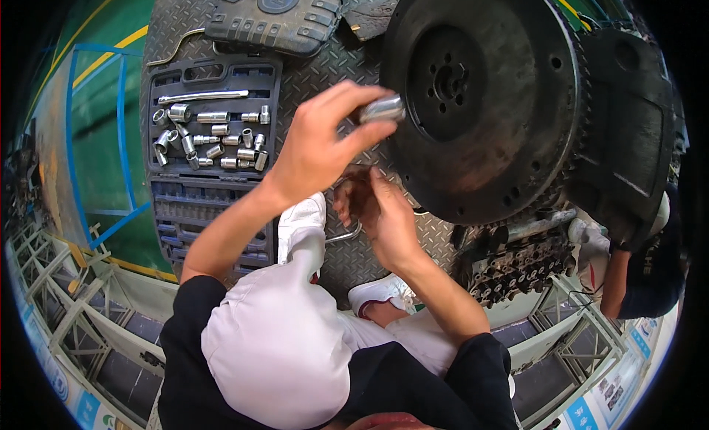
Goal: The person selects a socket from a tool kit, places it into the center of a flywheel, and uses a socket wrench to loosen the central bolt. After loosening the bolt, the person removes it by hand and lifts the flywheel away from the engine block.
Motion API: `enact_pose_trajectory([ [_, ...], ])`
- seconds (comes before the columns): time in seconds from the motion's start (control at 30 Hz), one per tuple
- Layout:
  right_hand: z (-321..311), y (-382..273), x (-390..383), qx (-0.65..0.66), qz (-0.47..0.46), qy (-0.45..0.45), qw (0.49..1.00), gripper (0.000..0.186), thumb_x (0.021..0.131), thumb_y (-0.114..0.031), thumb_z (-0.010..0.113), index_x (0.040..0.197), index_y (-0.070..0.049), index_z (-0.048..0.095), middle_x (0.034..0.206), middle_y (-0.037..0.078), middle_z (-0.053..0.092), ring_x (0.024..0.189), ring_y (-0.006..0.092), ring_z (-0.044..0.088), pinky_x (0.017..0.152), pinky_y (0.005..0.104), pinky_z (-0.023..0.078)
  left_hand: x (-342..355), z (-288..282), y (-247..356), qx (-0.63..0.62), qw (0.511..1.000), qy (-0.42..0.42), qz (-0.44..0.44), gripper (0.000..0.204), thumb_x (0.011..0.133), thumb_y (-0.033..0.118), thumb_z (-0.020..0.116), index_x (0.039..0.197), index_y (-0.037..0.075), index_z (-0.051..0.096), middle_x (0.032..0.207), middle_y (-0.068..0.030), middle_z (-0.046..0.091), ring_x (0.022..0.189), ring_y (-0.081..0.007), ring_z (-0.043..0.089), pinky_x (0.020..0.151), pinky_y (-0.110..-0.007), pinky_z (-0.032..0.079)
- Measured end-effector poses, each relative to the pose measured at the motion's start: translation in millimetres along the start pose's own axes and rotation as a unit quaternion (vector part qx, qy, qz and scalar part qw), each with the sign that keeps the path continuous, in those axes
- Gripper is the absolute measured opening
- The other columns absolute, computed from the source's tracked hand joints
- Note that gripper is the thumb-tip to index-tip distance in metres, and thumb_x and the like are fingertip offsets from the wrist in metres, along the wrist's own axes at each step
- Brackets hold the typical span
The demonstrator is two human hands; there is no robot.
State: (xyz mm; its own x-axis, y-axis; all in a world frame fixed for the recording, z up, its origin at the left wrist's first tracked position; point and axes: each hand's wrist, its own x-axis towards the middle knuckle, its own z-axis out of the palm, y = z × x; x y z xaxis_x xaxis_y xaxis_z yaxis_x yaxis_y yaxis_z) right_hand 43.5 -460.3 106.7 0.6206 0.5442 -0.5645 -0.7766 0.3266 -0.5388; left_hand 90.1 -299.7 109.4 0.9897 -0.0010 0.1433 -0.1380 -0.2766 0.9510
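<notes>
Left hand point(319, 140): grips metal socket point(382, 108) near black wheel point(502, 112)
Right hand point(385, 217): half-curled, can't tell if holding
Toolbox point(255, 69): loose sockets point(213, 117)

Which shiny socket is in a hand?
The socket held in the left hand, near the big dark toothed disc; the other sockets lie in the open case.

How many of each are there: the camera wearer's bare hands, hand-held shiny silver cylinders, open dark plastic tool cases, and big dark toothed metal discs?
Wearer's left hand and right hand: 2
Hand-held shiny silver cylinder: 1
Open dark plastic tool case: 1
Big dark toothed metal disc: 1
Total: 5
</notes>
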Motion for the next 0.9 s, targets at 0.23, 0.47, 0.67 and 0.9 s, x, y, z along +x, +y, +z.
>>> enact_pose_trajectory([
  [0.23, -8.2, 16.3, 4.1, -0.069, 0.05, -0.022, 0.996, 0.047, 0.108, -0.039, 0.032, 0.112, 0.0, 0.058, 0.084, 0.008, 0.063, 0.073, 0.0152, 0.057, 0.07, 0.0289, 0.046, 71.4, 29.6, 1.9, 0.125, 0.983, 0.01, 0.133, 0.034, 0.081, 0.013, 0.077, 0.11, 0.0, 0.065, 0.093, -0.0135, 0.063, 0.081, -0.033, 0.064, 0.07, -0.036, 0.051],
  [0.47, -14.6, 21.7, 5.9, -0.085, 0.023, -0.017, 0.996, 0.047, 0.108, -0.04, 0.031, 0.109, -0.004, 0.061, 0.083, 0.003, 0.063, 0.07, 0.0106, 0.054, 0.066, 0.0253, 0.042, 82.2, 30.7, 9.2, 0.112, 0.983, -0.026, 0.142, 0.032, 0.085, 0.017, 0.075, 0.108, -0.003, 0.064, 0.091, -0.0152, 0.064, 0.077, -0.0335, 0.064, 0.067, -0.037, 0.05],
  [0.67, -15.9, 24.1, 8.0, -0.078, 0.037, -0.016, 0.996, 0.043, 0.108, -0.035, 0.033, 0.106, -0.004, 0.062, 0.082, 0.003, 0.063, 0.07, 0.0103, 0.054, 0.067, 0.0252, 0.043, 89.4, 31.1, 23.8, 0.143, 0.985, -0.076, 0.06, 0.035, 0.093, 0.029, 0.066, 0.105, -0.004, 0.064, 0.08, -0.0215, 0.064, 0.074, -0.039, 0.064, 0.066, -0.041, 0.048],
  [0.9, -19.9, 29.6, 8.1, -0.095, 0.029, -0.013, 0.995, 0.048, 0.108, -0.04, 0.033, 0.107, -0.002, 0.061, 0.082, 0.005, 0.063, 0.074, 0.0135, 0.058, 0.071, 0.0286, 0.046, 89.4, 32.0, 22.4, 0.149, 0.984, -0.1, -0.011, 0.032, 0.095, 0.03, 0.061, 0.102, -0.002, 0.059, 0.076, -0.024, 0.064, 0.073, -0.0433, 0.063, 0.063, -0.048, 0.046],
])
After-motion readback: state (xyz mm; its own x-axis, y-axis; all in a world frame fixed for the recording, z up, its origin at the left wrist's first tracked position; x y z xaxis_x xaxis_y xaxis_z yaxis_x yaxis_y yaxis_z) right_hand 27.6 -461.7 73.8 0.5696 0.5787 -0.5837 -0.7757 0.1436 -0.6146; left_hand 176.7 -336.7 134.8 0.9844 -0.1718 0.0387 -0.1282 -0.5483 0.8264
